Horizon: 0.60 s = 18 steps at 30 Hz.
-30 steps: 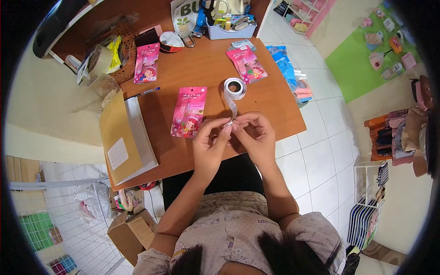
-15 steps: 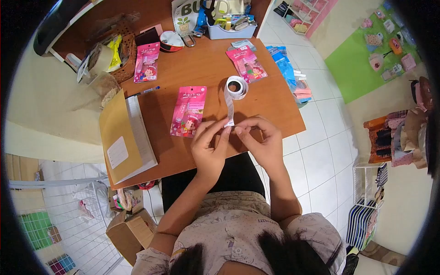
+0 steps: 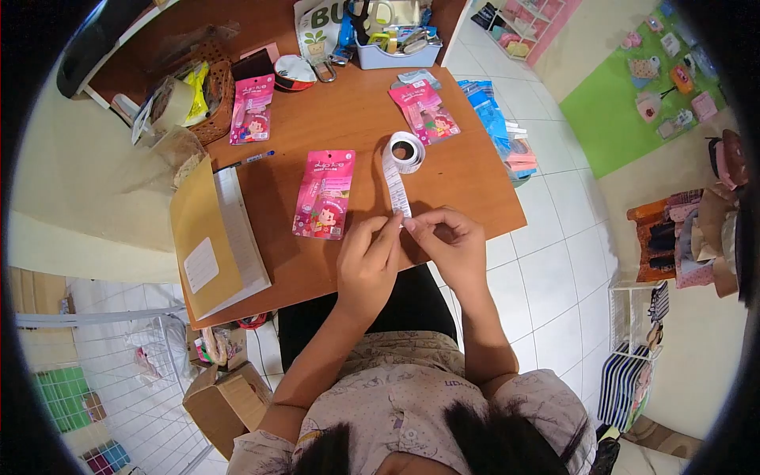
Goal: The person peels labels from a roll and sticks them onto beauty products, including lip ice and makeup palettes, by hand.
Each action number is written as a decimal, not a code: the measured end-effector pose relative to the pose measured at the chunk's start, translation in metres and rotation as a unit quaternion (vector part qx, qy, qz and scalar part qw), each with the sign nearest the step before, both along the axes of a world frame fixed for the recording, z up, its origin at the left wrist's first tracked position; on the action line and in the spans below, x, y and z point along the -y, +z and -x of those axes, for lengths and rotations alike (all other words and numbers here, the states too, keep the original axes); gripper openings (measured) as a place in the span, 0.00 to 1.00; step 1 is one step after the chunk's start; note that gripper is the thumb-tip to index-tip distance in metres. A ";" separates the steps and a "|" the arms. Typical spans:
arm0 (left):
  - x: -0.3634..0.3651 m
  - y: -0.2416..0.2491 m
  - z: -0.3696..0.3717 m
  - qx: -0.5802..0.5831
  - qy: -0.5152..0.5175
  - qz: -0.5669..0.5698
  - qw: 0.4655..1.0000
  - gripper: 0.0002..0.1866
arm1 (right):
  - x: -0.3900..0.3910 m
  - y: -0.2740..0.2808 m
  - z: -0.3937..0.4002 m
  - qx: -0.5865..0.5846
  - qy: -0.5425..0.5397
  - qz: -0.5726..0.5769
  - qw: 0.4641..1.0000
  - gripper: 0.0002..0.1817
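A roll of white printed labels lies on the wooden table, its loose strip running down toward me. My left hand has its fingers pressed together on the strip's lower end. Just to the right, my right hand pinches at the same end with thumb and index finger. What sits between those fingertips is too small to make out fully. Left of the strip lies a pink pouch, face up and near my left hand, not touched. Another pink pouch is beyond the roll.
A third pink pouch lies by the wicker basket. At the left are a brown envelope and a pen. A blue bin of tools stands at the back, and the table has its edge at right.
My left hand has shifted slightly right and its fingers have moved onto the strip's end. The strip now hangs straighter, its print facing up. The view has shifted slightly.
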<state>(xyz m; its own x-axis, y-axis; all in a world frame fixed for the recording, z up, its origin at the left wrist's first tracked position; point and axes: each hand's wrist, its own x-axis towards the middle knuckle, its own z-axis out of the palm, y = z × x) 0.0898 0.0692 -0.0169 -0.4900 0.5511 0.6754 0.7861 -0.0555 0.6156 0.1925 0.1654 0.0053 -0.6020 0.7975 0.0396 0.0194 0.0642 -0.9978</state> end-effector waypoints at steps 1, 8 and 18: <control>0.000 0.000 0.001 -0.013 -0.001 0.008 1.000 0.17 | 0.000 -0.001 0.000 -0.002 -0.001 -0.021 1.000 0.05; 0.017 0.029 0.041 0.033 0.053 0.140 0.988 0.29 | -0.005 0.003 0.002 -0.091 -0.044 0.031 0.994 0.05; -0.014 0.003 0.104 -0.055 0.204 0.310 0.927 0.37 | 0.004 0.003 0.044 -0.146 -0.031 0.082 0.985 0.06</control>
